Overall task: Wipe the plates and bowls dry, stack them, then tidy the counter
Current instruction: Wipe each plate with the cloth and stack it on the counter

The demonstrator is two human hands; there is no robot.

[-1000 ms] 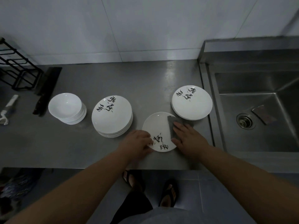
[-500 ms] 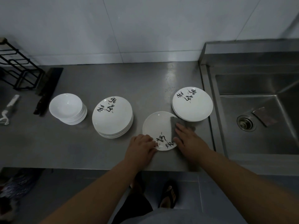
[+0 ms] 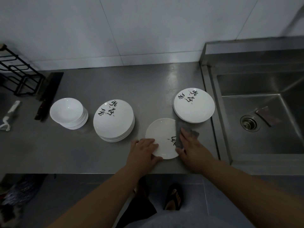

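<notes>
covering lettering on the plate [image 3: 162,134], flat right hand [image 3: 192,148] presses cloth [image 3: 192,131]; left hand [image 3: 143,150] grips rim

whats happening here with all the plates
A person is drying dishes. The left hand holds the near rim of a single plate lying flat on the counter, while the right hand presses a grey cloth onto its right side. The middle plate stack, the right plate stack beside the sink and the stack of bowls stand untouched.
</notes>
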